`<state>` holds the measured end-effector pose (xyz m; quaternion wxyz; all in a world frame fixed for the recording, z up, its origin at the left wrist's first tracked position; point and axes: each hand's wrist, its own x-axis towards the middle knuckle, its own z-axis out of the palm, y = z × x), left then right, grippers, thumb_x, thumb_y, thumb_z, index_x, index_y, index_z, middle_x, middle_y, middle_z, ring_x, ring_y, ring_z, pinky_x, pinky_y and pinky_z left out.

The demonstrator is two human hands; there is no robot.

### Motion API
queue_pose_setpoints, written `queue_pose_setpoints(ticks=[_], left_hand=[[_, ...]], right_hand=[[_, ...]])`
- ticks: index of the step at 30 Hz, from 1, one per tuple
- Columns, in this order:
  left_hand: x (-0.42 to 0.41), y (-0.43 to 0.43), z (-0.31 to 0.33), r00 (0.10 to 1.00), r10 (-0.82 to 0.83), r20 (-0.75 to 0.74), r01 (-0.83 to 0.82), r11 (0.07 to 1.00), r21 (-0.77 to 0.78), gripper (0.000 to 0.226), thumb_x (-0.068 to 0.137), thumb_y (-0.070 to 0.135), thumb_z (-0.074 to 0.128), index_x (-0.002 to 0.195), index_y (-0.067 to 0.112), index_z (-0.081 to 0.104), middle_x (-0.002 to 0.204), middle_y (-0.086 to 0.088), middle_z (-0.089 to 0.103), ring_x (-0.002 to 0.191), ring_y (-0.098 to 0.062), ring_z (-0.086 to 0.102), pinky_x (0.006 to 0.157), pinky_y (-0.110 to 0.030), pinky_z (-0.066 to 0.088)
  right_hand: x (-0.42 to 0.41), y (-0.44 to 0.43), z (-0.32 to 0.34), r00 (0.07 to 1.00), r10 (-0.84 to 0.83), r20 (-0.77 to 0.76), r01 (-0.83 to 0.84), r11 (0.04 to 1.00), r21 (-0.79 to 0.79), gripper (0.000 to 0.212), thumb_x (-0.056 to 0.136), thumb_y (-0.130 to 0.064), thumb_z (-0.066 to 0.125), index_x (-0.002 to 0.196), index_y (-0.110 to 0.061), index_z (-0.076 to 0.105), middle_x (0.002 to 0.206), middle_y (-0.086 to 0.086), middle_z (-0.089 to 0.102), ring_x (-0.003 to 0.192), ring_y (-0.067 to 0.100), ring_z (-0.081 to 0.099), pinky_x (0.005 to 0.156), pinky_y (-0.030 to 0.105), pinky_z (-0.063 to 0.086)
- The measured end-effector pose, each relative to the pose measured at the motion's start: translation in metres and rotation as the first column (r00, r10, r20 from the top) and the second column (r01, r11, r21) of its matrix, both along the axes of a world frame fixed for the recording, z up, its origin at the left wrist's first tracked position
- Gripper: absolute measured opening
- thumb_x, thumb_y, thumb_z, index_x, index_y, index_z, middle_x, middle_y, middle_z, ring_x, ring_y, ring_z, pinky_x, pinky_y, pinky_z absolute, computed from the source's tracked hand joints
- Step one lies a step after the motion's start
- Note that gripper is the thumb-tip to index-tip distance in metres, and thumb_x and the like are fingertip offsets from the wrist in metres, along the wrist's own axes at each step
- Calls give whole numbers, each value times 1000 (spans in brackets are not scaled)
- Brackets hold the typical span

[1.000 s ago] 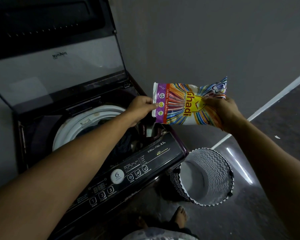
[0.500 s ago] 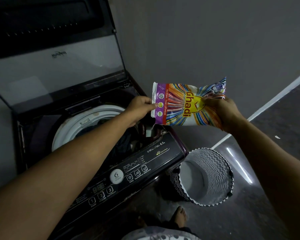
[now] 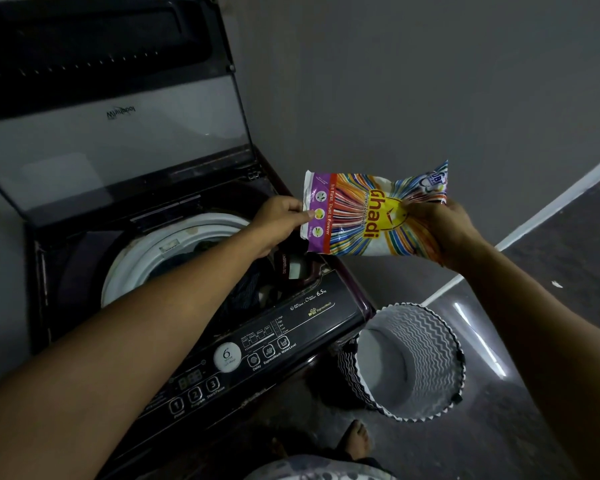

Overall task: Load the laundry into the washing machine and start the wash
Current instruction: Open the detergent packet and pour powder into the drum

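A colourful detergent packet (image 3: 361,216) lies sideways in the air above the right front corner of the top-loading washing machine (image 3: 291,327). My left hand (image 3: 278,220) pinches its purple left end. My right hand (image 3: 440,233) grips its right end. Below the packet's left end sits the small detergent compartment (image 3: 297,268). The machine's lid (image 3: 111,133) stands raised. Dark laundry (image 3: 246,289) lies inside the white-rimmed drum (image 3: 174,244), partly hidden by my left forearm.
The control panel (image 3: 229,362) with numbered buttons faces me along the machine's front. A zigzag-patterned laundry basket (image 3: 413,362) stands on the dark floor right of the machine, showing only its pale bottom. My foot (image 3: 357,441) is near it. A grey wall rises behind.
The packet and both hands have risen very slightly; otherwise nothing has visibly moved.
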<state>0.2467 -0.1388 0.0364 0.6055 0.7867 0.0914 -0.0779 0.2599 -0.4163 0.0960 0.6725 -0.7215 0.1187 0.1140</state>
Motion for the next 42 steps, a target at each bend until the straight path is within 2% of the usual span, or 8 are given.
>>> queue_pose_setpoints(ticks=[8, 13, 17, 20, 27, 33, 37, 42], left_hand=[[-7, -7, 9, 999, 36, 12, -36, 999, 3, 16, 93, 25, 70, 102, 12, 72, 97, 2, 77, 85, -6, 74, 71, -20, 54], [-7, -20, 42, 995, 66, 71, -64, 998, -19, 13, 94, 19, 69, 100, 8, 73, 90, -1, 77, 77, -7, 73, 68, -20, 54], [-7, -34, 79, 987, 89, 135, -85, 996, -34, 2, 92, 16, 70, 90, 15, 71, 87, -5, 76, 73, -11, 71, 68, -24, 55], [-8, -50, 112, 976, 130, 174, -124, 991, -46, 2, 90, 15, 72, 89, 16, 71, 89, -7, 76, 76, -16, 72, 75, -31, 57], [-24, -86, 177, 930, 250, 269, -245, 968, -51, 12, 87, 14, 75, 97, 7, 73, 88, -9, 77, 74, -15, 72, 71, -26, 58], [-86, -83, 201, 777, 527, 344, -466, 849, -248, 23, 88, 19, 74, 109, 10, 72, 93, -6, 78, 78, -13, 72, 69, -25, 57], [-149, -78, 205, 697, 610, 378, -513, 792, -332, 34, 87, 24, 73, 118, 10, 67, 104, -6, 75, 91, -18, 72, 83, -35, 58], [-221, -71, 179, 633, 691, 348, -596, 722, -351, 31, 88, 16, 74, 117, 6, 68, 115, -12, 73, 108, -29, 69, 97, -44, 54]], right_hand=[[12, -10, -11, 1000, 13, -11, -12, 998, 54, 21, 91, -13, 71, 111, -14, 65, 105, 14, 75, 89, 33, 76, 69, 42, 64], [19, -20, -27, 995, 37, -91, -12, 964, 267, 40, 91, -14, 67, 130, -5, 62, 113, 22, 74, 96, 39, 74, 72, 46, 62], [19, -23, -28, 973, 188, -132, -115, 897, 426, 32, 101, -21, 53, 128, -7, 61, 109, 17, 76, 80, 27, 77, 64, 38, 63], [20, -25, -27, 960, 260, -104, -176, 849, 498, 41, 103, -25, 49, 139, -7, 55, 124, 18, 71, 92, 29, 76, 74, 41, 63], [24, -15, -2, 905, 419, -75, -267, 695, 667, 46, 104, -41, 49, 141, -15, 57, 137, 14, 65, 124, 35, 63, 103, 52, 52], [15, 27, 19, 798, 597, -81, -330, 546, 770, 52, 100, -51, 52, 139, -17, 59, 135, 12, 67, 122, 34, 65, 104, 52, 51], [-18, 72, 27, 732, 680, -36, -373, 445, 815, 60, 99, -55, 55, 145, -17, 54, 143, 12, 60, 132, 37, 57, 118, 56, 35], [-88, 123, 47, 605, 795, 44, -404, 259, 877, 66, 98, -58, 50, 146, -13, 53, 143, 15, 59, 135, 35, 54, 120, 54, 31]])
